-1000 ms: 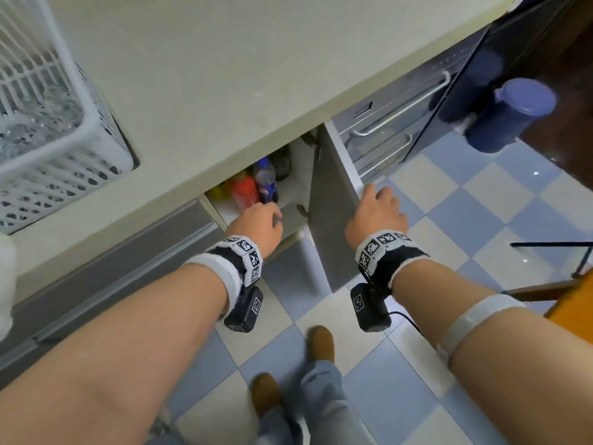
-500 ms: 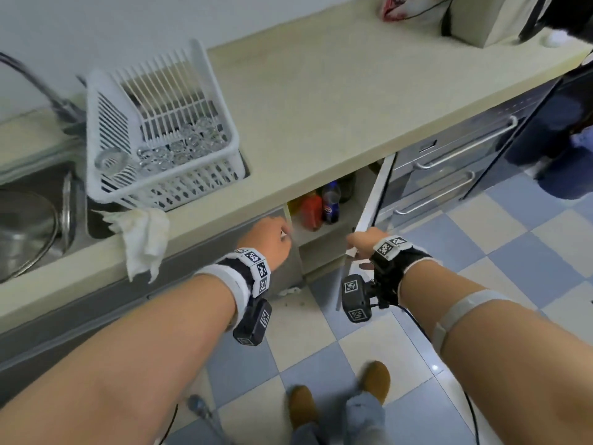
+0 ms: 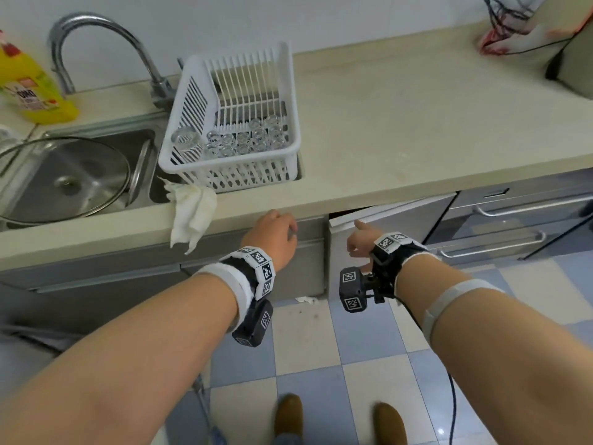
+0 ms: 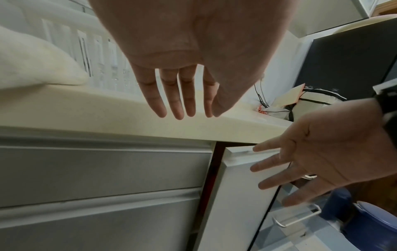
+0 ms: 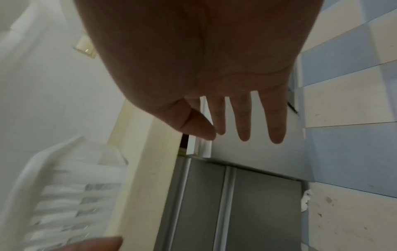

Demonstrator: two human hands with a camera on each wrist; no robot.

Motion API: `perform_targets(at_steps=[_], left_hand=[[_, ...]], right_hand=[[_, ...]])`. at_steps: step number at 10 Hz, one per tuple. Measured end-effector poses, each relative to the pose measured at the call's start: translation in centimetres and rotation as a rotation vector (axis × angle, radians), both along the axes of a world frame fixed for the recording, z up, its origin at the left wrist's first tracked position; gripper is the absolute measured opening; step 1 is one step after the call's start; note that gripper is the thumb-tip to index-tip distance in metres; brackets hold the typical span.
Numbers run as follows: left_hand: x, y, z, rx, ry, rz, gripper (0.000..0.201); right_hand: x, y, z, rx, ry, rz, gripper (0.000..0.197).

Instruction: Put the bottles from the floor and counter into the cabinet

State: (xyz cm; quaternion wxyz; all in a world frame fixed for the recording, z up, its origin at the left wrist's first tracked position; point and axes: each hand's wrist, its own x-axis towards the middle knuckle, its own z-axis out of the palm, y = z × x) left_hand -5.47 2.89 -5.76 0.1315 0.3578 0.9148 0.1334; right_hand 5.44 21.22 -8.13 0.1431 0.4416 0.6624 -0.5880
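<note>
The grey cabinet door point(image 3: 401, 220) under the counter stands almost shut, with a narrow dark gap point(image 4: 211, 169) at its left edge. The bottles seen inside earlier are hidden behind it. My right hand point(image 3: 362, 239) is open, its spread fingers point(image 4: 270, 163) lying against the top of the door's face point(image 5: 247, 149). My left hand point(image 3: 276, 232) hangs open and holds nothing, with straight fingers point(image 4: 178, 101) just in front of the counter's front edge point(image 4: 128, 122). A yellow bottle point(image 3: 32, 85) stands at the far left by the sink.
A white dish rack point(image 3: 231, 123) with glasses sits on the counter beside the sink point(image 3: 70, 175) and tap. A crumpled white cloth point(image 3: 192, 213) hangs over the counter edge. Drawers with bar handles point(image 3: 513, 220) are right of the cabinet. The floor is blue and white tile point(image 3: 321, 348).
The cabinet door swung from wide open to almost shut under my right hand. The bottles inside went out of sight. My left hand rose from the cabinet opening to the counter edge.
</note>
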Motion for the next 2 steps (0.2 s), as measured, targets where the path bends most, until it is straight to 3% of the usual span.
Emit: perform_targets(at_steps=[2], left_hand=[[3.0,0.9,2.9,0.010,-0.028,0.129,0.024]], right_hand=[[0.3,2.1,1.0,0.177,0.028,0.182,0.058]])
